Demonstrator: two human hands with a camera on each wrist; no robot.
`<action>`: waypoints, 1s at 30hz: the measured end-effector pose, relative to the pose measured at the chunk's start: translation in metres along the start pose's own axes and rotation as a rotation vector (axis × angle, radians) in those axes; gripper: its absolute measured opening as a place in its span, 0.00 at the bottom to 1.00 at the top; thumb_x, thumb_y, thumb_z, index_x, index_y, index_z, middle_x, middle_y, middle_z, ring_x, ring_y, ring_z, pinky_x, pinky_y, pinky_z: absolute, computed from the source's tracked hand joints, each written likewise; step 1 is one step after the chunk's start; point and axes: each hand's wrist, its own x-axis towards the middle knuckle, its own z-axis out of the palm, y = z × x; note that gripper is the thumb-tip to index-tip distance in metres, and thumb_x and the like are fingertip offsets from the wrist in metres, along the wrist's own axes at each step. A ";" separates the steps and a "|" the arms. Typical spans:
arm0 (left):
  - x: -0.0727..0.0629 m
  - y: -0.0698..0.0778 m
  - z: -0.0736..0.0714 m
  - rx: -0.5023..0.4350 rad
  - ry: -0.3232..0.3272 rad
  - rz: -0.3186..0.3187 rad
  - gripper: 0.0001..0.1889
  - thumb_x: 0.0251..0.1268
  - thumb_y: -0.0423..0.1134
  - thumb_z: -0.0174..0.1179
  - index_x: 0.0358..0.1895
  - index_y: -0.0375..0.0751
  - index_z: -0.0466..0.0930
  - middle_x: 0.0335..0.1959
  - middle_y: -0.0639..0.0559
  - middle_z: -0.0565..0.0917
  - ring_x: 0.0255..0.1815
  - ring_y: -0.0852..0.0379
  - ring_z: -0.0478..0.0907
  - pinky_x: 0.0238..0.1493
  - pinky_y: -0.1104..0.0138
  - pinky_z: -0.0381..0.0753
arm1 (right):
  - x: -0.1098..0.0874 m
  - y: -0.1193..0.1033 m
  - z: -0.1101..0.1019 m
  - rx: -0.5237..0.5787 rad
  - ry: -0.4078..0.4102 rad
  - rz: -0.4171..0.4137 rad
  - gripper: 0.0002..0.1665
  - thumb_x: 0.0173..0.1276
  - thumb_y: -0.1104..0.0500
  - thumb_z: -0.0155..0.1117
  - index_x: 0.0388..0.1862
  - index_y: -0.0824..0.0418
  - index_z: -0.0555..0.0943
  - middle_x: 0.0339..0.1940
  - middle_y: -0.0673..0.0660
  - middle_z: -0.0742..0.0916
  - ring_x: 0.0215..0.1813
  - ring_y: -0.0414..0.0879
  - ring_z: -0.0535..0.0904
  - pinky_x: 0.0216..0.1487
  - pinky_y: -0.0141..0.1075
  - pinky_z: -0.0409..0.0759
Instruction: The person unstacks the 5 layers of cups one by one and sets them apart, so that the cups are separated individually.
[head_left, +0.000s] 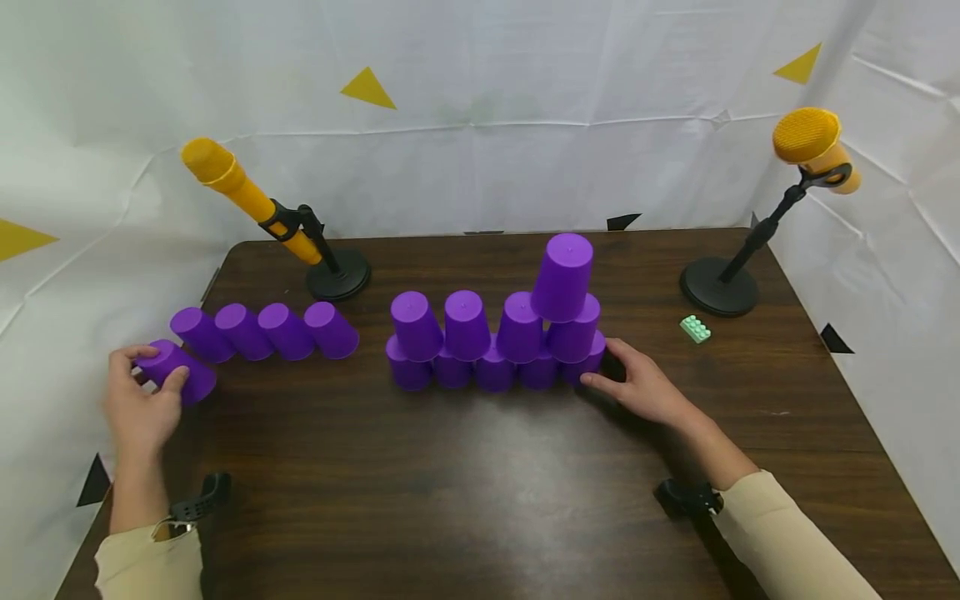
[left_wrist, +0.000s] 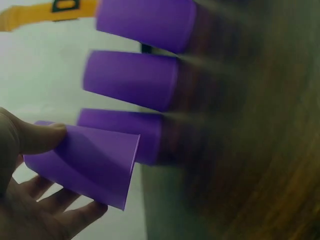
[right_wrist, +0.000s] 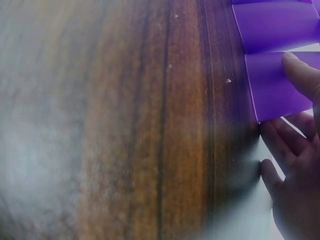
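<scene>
At the table's left edge my left hand (head_left: 142,408) holds an upside-down purple cup (head_left: 180,372), thumb on one side and fingers on the other. In the left wrist view that cup (left_wrist: 90,162) is tilted, its rim near the table edge. Behind it stands a row of several more upside-down purple cups (head_left: 285,332). A purple cup stack (head_left: 493,364) rises mid-table: two rows of several, with one cup (head_left: 562,279) on top at the right. My right hand (head_left: 637,385) holds the bottom row's rightmost cup (right_wrist: 277,85) between thumb and fingers.
A yellow microphone (head_left: 240,187) on a black stand is at the back left, another yellow microphone (head_left: 810,137) at the back right. A small green toy brick (head_left: 695,328) lies right of the stack. White sheeting (head_left: 480,167) surrounds the brown table (head_left: 450,500).
</scene>
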 end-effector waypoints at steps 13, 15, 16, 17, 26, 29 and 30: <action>0.007 -0.022 0.020 -0.093 0.041 -0.002 0.20 0.64 0.25 0.60 0.56 0.39 0.68 0.67 0.42 0.69 0.67 0.44 0.67 0.66 0.53 0.69 | 0.001 0.003 0.000 0.019 -0.006 0.003 0.42 0.66 0.49 0.69 0.74 0.62 0.64 0.67 0.64 0.75 0.70 0.60 0.67 0.68 0.58 0.62; 0.008 -0.023 0.020 -0.105 0.047 -0.017 0.19 0.63 0.24 0.60 0.55 0.41 0.69 0.67 0.42 0.69 0.67 0.44 0.67 0.66 0.54 0.69 | 0.001 0.003 0.000 0.019 -0.005 0.004 0.42 0.66 0.49 0.69 0.74 0.62 0.64 0.67 0.64 0.75 0.70 0.60 0.67 0.68 0.58 0.62; 0.009 -0.023 0.020 -0.107 0.049 -0.023 0.19 0.63 0.24 0.60 0.54 0.42 0.69 0.67 0.42 0.69 0.67 0.45 0.67 0.66 0.54 0.69 | 0.001 0.003 0.000 0.019 -0.005 0.003 0.42 0.66 0.49 0.69 0.74 0.62 0.64 0.67 0.64 0.75 0.70 0.60 0.67 0.68 0.58 0.63; 0.009 -0.023 0.020 -0.105 0.050 -0.030 0.19 0.63 0.24 0.60 0.54 0.43 0.69 0.67 0.43 0.69 0.67 0.45 0.67 0.66 0.54 0.69 | 0.001 0.003 0.000 0.018 -0.005 0.004 0.42 0.66 0.49 0.69 0.74 0.62 0.64 0.67 0.64 0.75 0.70 0.60 0.67 0.68 0.58 0.63; 0.010 -0.022 0.017 -0.086 0.052 -0.061 0.21 0.60 0.25 0.62 0.54 0.45 0.70 0.67 0.44 0.68 0.69 0.46 0.66 0.65 0.54 0.71 | -0.001 0.001 0.000 0.014 -0.007 0.009 0.41 0.67 0.49 0.68 0.73 0.63 0.65 0.67 0.65 0.75 0.69 0.61 0.67 0.68 0.59 0.62; 0.007 -0.021 0.015 -0.081 0.095 -0.059 0.25 0.59 0.26 0.63 0.58 0.49 0.70 0.64 0.49 0.69 0.69 0.49 0.66 0.64 0.57 0.72 | -0.001 0.001 -0.001 0.016 -0.009 0.006 0.41 0.67 0.49 0.68 0.73 0.63 0.65 0.66 0.65 0.76 0.69 0.61 0.67 0.68 0.59 0.62; 0.006 -0.020 0.015 -0.085 0.121 -0.055 0.26 0.58 0.27 0.62 0.59 0.51 0.70 0.63 0.52 0.69 0.69 0.51 0.66 0.63 0.59 0.72 | -0.001 0.001 -0.001 0.014 -0.010 0.006 0.41 0.67 0.49 0.68 0.73 0.63 0.65 0.66 0.65 0.76 0.69 0.61 0.67 0.68 0.59 0.62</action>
